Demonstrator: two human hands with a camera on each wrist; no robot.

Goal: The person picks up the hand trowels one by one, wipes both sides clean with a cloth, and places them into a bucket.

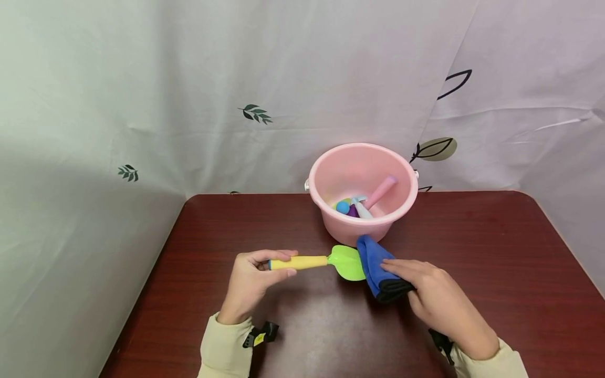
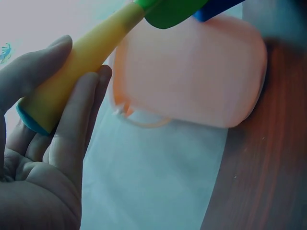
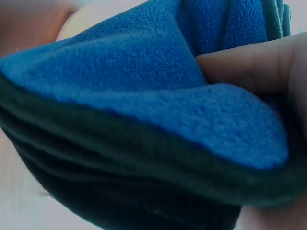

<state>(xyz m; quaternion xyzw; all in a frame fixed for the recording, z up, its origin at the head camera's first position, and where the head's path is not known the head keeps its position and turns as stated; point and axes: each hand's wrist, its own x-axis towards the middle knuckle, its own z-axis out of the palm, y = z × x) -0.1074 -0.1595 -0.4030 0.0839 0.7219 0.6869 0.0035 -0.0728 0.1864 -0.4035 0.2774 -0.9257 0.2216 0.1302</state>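
Note:
A toy shovel with a yellow handle (image 1: 304, 262) and a bright green blade (image 1: 347, 263) is held above the table. My left hand (image 1: 252, 278) pinches the handle near its blue-capped end between thumb and fingers, as the left wrist view also shows. In my right hand (image 1: 437, 294) is a folded blue cloth (image 1: 376, 265) with black edging, which lies against the blade's tip and covers part of it. Up close in the right wrist view, the cloth (image 3: 129, 67) has a fuzzy surface and a finger (image 3: 254, 67) presses into its fold.
Just behind the shovel stands a pink bucket (image 1: 337, 226) with small white handle mounts. Inside it lie a blue ball (image 1: 342, 207), a pink-handled item (image 1: 382, 191) and other small pieces. A printed curtain (image 1: 283, 63) hangs behind the dark red-brown table (image 1: 227, 226).

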